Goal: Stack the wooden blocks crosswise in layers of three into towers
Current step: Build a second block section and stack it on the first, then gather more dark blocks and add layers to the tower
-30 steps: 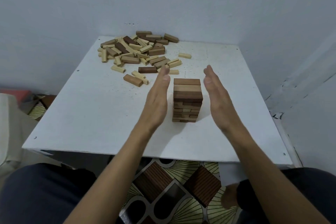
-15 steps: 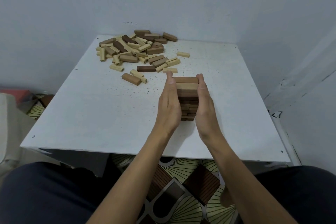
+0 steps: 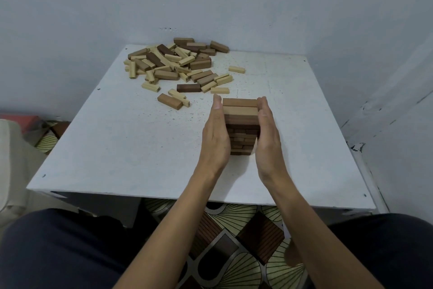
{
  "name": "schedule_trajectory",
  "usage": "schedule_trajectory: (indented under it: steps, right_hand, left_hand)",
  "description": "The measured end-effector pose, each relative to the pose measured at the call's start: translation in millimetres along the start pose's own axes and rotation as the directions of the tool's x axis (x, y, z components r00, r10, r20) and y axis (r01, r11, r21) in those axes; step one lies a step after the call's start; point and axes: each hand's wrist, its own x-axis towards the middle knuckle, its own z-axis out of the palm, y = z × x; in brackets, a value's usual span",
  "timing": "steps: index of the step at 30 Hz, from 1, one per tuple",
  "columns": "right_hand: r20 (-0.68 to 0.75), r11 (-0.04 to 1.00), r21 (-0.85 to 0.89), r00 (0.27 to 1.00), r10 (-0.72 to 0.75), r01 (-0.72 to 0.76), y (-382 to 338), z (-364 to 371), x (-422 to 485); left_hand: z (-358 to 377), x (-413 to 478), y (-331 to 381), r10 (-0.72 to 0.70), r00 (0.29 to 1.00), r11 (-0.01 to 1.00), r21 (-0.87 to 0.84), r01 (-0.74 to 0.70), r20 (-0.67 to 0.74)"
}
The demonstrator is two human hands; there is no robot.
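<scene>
Tower (image 3: 241, 122) stood on white table (image 3: 117, 148), right of centre, nearer front edge than back. Top layer: three blocks lying L–R. Layers below alternated; count not readable.

Left hand (image 3: 216, 138) lay flat on the tower's left face, right hand (image 3: 267, 138) flat on its right face. Fingers straight and together, nothing curled round or lifted. Palms sandwiched the stack, prob. squaring it up.

Risks (my read):
- Uneven press: one palm harder than the other could shove the whole stack sideways or shear upper layers off lower ones.
- Too much squeeze could pop a loose block out the front or back, since those faces had no support.
- Palms dragging on release could skew the top layer.
- Block ends on the near face looked a bit uneven, so alignment prob. wasn't done.

Loose blocks (image 3: 173, 63) were heaped at the table's far left, well apart from the tower, w/ a few strays btwn. A pale stray (image 3: 219, 90) lay just beyond the left fingertips and could get nudged on a reach.

Containers: none in view, no box or tray. Blocks lay straight on the tabletop.
</scene>
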Motion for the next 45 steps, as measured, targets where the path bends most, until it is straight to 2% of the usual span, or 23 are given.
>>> schedule_trajectory:
  steps: [5,11,24,39,45]
  right_hand:
    - [0.007,0.993,0.038,0.994,0.107,-0.108,15.5,1.9,3.6]
    - [0.041,0.976,0.157,0.989,0.145,-0.149,18.6,5.6,0.5]
    - [0.030,0.964,0.223,0.990,0.138,-0.141,18.4,8.4,-4.7]
    - [0.024,0.970,0.188,0.988,0.154,-0.156,25.3,3.9,-1.5]
    - [-0.019,0.953,0.219,0.975,0.220,-0.211,23.6,-20.8,12.5]
  left_hand:
    - [2.5,-4.0,-16.4,-0.093,0.996,0.992,-0.086,0.091,-0.014]
    - [4.5,-5.0,-15.2,-0.094,0.996,0.987,-0.130,0.094,0.003]
    - [4.4,-3.5,-19.2,-0.108,0.994,0.989,-0.097,0.111,0.035]
    - [2.7,-3.7,-22.7,-0.083,0.996,0.994,-0.069,0.085,0.042]
    - [-14.3,8.8,-35.6,-0.144,0.990,0.990,-0.008,0.144,0.002]
